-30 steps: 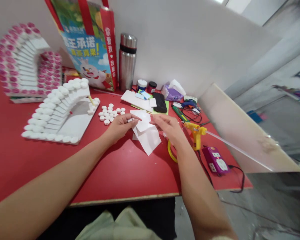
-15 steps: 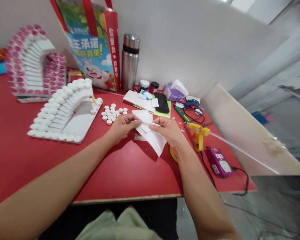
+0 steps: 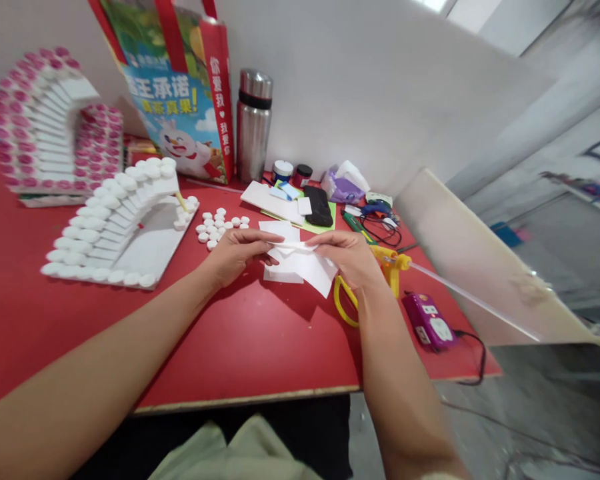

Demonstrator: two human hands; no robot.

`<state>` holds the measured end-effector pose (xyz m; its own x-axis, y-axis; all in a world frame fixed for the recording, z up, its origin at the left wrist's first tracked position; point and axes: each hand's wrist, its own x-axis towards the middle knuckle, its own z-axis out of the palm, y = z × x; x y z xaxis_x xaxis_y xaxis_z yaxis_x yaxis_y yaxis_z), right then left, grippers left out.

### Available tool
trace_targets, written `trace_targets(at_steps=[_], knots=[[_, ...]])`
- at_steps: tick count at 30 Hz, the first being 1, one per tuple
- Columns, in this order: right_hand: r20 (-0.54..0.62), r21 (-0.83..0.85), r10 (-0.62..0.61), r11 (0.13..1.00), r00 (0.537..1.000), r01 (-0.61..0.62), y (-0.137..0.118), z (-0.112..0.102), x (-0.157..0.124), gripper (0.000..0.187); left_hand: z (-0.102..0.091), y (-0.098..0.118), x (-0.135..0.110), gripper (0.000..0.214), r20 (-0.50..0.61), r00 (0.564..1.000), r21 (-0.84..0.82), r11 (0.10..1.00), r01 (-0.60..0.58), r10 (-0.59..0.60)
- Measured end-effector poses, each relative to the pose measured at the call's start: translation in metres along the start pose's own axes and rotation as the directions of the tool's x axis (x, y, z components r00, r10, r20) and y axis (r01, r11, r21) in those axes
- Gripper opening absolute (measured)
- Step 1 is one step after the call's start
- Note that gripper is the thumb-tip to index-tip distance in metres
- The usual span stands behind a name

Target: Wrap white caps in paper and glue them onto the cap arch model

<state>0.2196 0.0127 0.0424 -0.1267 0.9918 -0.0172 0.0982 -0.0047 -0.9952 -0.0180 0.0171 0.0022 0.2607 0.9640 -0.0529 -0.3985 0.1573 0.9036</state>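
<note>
Smooth red tabletop [image 3: 260, 353]; thin paper [image 3: 320, 273] (white, folded) pinched in left hand [image 3: 237, 255] and right hand [image 3: 349, 259], thumbs against fingers.

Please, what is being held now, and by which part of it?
White paper, by its upper edge: left hand pinches the left end, right hand the right end.

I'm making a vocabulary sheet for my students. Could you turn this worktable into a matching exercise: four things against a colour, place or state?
1. White paper
2. Glue gun
3. Steel bottle
4. Socket box

A. Purple
B. Held between left hand and right hand
C. Upright beside the printed bag
D. Yellow

Pairs: 1-B, 2-D, 3-C, 4-A
</note>
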Motion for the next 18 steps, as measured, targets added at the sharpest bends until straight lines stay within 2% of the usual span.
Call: trace_targets(at_steps=[4,7,9,12,15,18], knots=[[-0.100,0.067,-0.017,0.997,0.995,0.024,-0.005,-0.013,0.000,0.007,0.000,0.002,-0.001,0.023,0.013,0.999,-0.006,0.999,-0.031,0.031],[-0.101,0.090,-0.069,0.993,0.992,0.078,-0.006,-0.017,0.001,0.010,-0.001,0.000,-0.001,0.019,0.039,0.998,0.047,0.998,-0.047,0.045],[-0.054,0.064,-0.082,0.994,0.995,0.086,-0.004,-0.013,0.001,0.019,-0.001,-0.002,-0.002,0.018,0.067,0.997,0.121,0.992,-0.041,0.033],[0.083,-0.065,-0.052,0.996,0.995,0.057,-0.001,0.000,-0.001,0.029,0.001,-0.004,-0.004,0.021,0.125,0.992,0.209,0.977,-0.045,0.019],[0.201,-0.195,-0.008,0.980,0.980,0.048,0.000,0.011,-0.003,0.029,0.002,-0.004,-0.005,0.027,0.152,0.987,0.239,0.968,-0.076,0.040],[0.223,-0.247,0.034,0.969,0.974,0.023,0.000,0.016,-0.005,0.028,0.002,-0.004,-0.004,0.035,0.150,0.988,0.264,0.961,-0.076,0.037]])
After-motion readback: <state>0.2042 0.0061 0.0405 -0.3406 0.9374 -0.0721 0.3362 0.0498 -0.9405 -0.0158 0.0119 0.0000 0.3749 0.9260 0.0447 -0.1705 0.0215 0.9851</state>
